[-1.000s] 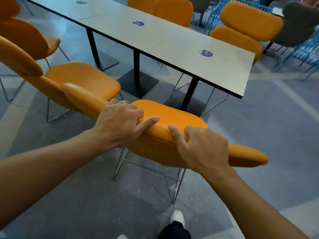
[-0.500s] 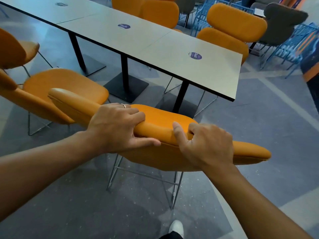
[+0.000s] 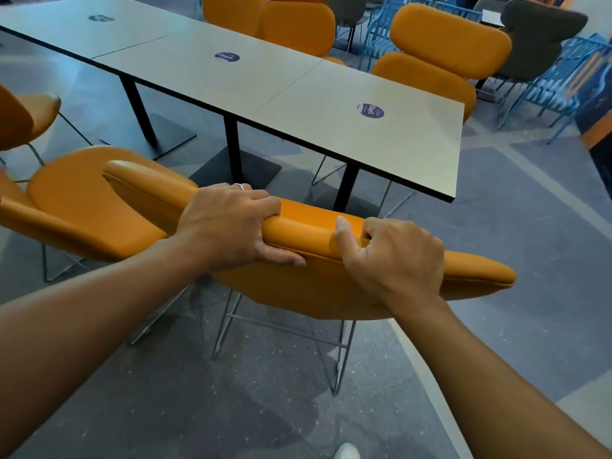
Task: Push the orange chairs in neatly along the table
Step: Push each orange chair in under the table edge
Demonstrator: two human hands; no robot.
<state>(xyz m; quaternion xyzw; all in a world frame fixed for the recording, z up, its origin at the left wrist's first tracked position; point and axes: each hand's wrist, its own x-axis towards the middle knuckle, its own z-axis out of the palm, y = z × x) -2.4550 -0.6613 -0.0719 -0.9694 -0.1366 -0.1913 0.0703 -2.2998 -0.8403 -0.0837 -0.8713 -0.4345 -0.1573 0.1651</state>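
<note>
My left hand (image 3: 228,226) and right hand (image 3: 394,256) both grip the orange chair's backrest (image 3: 308,226) — fingers curled over its top edge, facing the table (image 3: 331,104).

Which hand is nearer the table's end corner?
Right. The right hand grips the chair back at the end toward the table corner; the left hand grips it farther along, away from the corner.

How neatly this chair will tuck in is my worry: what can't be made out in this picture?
Head view only:
- held chair: most of the seat, and the front legs, hidden behind its own backrest.
- fingertips of left hand and right hand: curled over the backrest's far side.
- sticker on table: print too small.
- neighbouring chair: cut off by left edge.
</note>
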